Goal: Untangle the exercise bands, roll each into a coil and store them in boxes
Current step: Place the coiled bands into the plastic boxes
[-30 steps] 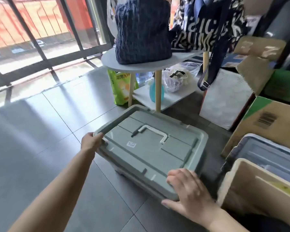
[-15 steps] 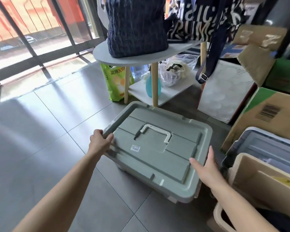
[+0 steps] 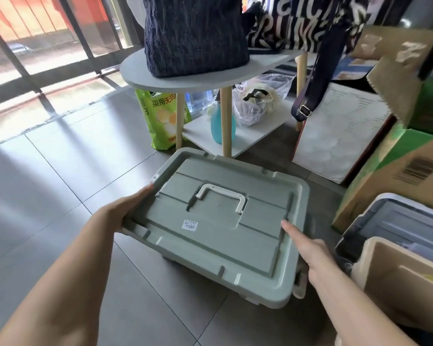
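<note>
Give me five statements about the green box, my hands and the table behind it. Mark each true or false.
1. The white handle lies flat on the lid. True.
2. The right hand grips the white handle. False: it rests at the lid's right edge, apart from the handle.
3. The left hand holds the lid's left edge. True.
4. The dark blue bag sits on the floor. False: it stands on top of the side table.
5. A teal bottle stands on the table's lower shelf. True.
</note>
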